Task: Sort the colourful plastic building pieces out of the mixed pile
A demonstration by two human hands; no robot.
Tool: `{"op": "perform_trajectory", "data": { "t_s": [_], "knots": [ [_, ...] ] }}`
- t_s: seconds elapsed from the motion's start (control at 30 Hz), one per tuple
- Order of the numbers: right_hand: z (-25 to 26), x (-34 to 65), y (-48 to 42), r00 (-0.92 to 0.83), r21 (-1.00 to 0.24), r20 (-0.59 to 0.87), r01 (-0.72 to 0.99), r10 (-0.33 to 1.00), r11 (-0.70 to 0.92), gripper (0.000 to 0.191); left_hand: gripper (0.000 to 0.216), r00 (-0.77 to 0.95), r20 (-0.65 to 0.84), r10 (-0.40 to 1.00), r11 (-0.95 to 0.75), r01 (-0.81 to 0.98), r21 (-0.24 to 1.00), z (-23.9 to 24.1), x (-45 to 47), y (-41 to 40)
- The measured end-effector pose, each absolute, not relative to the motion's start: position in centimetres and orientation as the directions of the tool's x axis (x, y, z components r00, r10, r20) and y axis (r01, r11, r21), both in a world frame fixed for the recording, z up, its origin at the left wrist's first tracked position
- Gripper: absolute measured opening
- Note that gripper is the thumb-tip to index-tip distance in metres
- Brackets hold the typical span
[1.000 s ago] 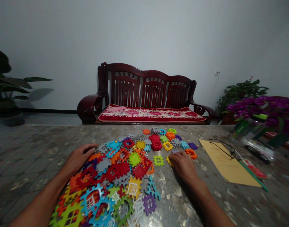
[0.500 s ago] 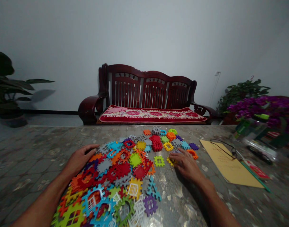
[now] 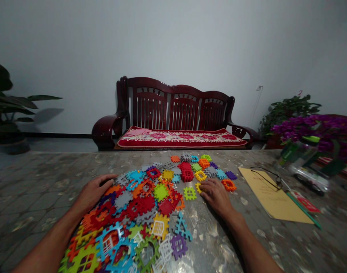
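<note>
Colourful plastic interlocking blocks with toothed edges lie in a broad pile [image 3: 142,204] on the table before me. My left hand [image 3: 95,191] rests along the pile's left side, its fingers loosely stretched and holding nothing. Right of the pile, my right hand [image 3: 217,195] has its fingers bent close together at a yellow interlocking block [image 3: 198,187], which they partly hide. A lime window block [image 3: 189,193] lies just left of it. Beyond are a yellow frame block [image 3: 200,176] and a stack of red blocks [image 3: 186,172]. An orange frame block [image 3: 228,185] sits right of the fingers.
On the right lie a tan booklet [image 3: 271,197], eyeglasses [image 3: 277,182], a green pencil [image 3: 304,210] and a clear bottle [image 3: 308,149]. Purple flowers [image 3: 318,127] stand behind them. Across the patterned table [image 3: 34,189] is a dark wooden bench [image 3: 185,110].
My right hand has shifted slightly left, its fingers drawn closer together, and the yellow block at its fingertips has moved left and away from me. My left hand stays in place.
</note>
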State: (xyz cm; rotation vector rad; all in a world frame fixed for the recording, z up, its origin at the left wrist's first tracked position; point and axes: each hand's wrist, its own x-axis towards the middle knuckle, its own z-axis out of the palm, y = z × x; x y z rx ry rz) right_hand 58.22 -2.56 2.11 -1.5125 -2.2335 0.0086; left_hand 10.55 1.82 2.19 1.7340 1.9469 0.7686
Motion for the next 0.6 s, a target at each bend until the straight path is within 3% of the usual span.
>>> {"op": "perform_trajectory", "data": {
  "t_s": [0.2, 0.4, 0.6],
  "knots": [
    [2.7, 56.8, -3.5, -0.245, -0.318, 0.406, 0.865, 0.880, 0.387, 0.028, 0.052, -0.135, 0.073, 0.988, 0.057, 0.761, 0.646, 2.2, 10.6, 1.6],
    [4.0, 54.1, -3.5, -0.369, -0.290, 0.267, 0.850, 0.890, 0.440, 0.044, 0.051, -0.143, 0.066, 0.988, 0.064, 0.747, 0.662, 1.9, 10.4, 1.9],
    [4.4, 52.6, -3.2, -0.454, -0.256, 0.139, 0.842, 0.880, 0.475, 0.034, 0.051, -0.137, 0.095, 0.986, 0.044, 0.762, 0.647, 1.8, 10.3, 2.1]
  ]
}}
